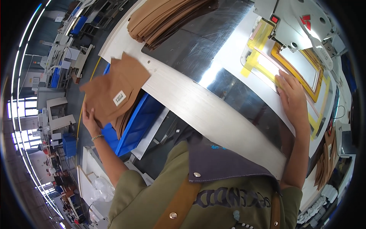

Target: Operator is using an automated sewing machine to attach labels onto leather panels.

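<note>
At the left, my left hand [91,121] is closed on the near edge of a brown fabric panel [110,86] with a small white label sewn on. The panel hangs over a blue plastic bin [135,124], where more brown pieces [120,124] show beneath it. Across the table, my right hand [292,93] rests with outstretched fingers on a white template sheet [263,89], its fingertips by a strip of yellow tape [263,70]. Beside those fingers lies a yellow rectangular clamp frame [314,89] under the white sewing machine head [301,26].
A thick stack of brown fabric pieces [164,21] lies at the table's far left. More labelled brown pieces [327,158] hang at the right edge. The shiny metal tabletop [225,108] curves in front of me. Workbenches and a yellow floor line [79,126] are at the left.
</note>
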Tool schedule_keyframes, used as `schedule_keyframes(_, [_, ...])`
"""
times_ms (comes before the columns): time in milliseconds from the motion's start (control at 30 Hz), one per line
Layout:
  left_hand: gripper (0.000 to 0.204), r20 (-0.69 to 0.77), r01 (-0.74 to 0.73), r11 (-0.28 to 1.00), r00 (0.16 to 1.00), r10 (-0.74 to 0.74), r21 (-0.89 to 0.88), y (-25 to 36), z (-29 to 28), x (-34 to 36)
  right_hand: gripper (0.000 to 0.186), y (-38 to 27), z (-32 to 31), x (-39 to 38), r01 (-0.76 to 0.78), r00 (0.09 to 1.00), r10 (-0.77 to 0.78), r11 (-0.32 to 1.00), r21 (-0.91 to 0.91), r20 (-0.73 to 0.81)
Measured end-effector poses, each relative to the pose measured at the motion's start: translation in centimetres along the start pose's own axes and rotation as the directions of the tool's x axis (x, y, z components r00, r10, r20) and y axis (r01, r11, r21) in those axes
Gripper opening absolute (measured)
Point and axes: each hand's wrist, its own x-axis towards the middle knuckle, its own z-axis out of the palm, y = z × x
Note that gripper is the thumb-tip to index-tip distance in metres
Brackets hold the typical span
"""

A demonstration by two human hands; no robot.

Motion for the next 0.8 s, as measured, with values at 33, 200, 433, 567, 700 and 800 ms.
schedule_keyframes(33, [0.06, -0.093, 0.079, 0.993, 0.993, -0.07, 0.092, -2.9, -1.8, -1.6, 0.035, 0.1, 0.0, -0.1, 0.009, 1.0, -0.009, 1.0, -0.009, -0.006])
schedule_keyframes(200, [0.055, -0.246, 0.376, 0.8, 0.925, -0.291, 0.468, -12.2, -5.3, -5.8, 0.036, 0.3, 0.0, -0.1, 0.034, 0.999, -0.034, 0.999, -0.016, -0.01])
schedule_keyframes(433, [0.052, -0.135, -0.106, 0.549, 0.914, 0.381, 0.829, -8.1, 5.3, -1.9, 0.036, 0.4, 0.1, -0.1, 0.038, 0.999, -0.038, 0.999, -0.02, -0.004])
schedule_keyframes(567, [0.059, 0.292, -0.378, 0.374, 0.918, 0.268, 0.847, -4.9, 13.2, -2.0, 0.037, 0.2, 0.0, 0.0, 0.036, 0.999, -0.036, 0.999, -0.026, 0.002])
schedule_keyframes(700, [0.074, 0.564, -0.57, 0.118, 0.822, 0.079, 0.813, -4.7, 16.3, -3.2, 0.038, 0.0, -0.1, 0.2, 0.019, 1.0, -0.018, 1.0, -0.017, 0.002])
schedule_keyframes(800, [0.079, 0.559, -0.551, 0.1, 0.825, -0.084, 0.828, -4.2, 16.6, -2.4, 0.037, 0.1, -0.1, 0.1, 0.041, 0.999, -0.041, 0.999, -0.035, 0.006])
